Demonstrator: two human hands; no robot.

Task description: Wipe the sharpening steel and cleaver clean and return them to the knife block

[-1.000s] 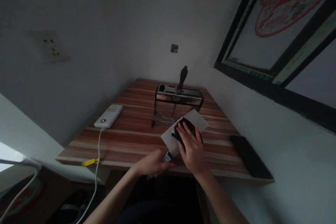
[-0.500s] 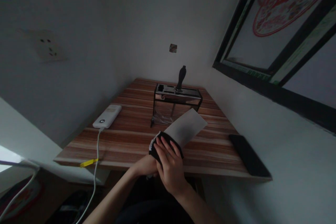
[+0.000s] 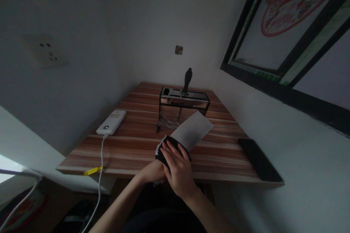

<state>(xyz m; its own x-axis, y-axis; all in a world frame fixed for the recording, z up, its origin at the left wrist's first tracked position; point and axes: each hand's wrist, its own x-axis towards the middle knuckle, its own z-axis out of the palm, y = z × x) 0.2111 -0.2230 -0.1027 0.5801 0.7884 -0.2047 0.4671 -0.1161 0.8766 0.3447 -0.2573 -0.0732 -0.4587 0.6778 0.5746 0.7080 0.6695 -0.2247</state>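
A wide, pale grey rectangular blade, by its shape a cleaver [image 3: 194, 129], points up and to the right over the table's front part. Its handle is hidden low down behind my hands. My left hand [image 3: 154, 171] is at the lower end of it, closed, with most fingers covered. Across the lower blade lies a black cloth [image 3: 163, 153] with a white edge. My right hand [image 3: 176, 167] presses this cloth onto the blade, fingers together. Just beyond stands a knife rack [image 3: 184, 98] with clear sides, and one black-handled tool [image 3: 187, 80] sticks up from it.
On the wood-grain table [image 3: 136, 116], a white power bank [image 3: 111, 122] lies left with a white cable [image 3: 101, 171] running off the front edge. The cable has a yellow tag [image 3: 93, 170]. A black phone [image 3: 259, 159] lies near the right edge. Walls enclose the back and sides.
The blade tip sits very slightly further left and up in the picture, as the view has shifted a little. Both hands keep the same hold.
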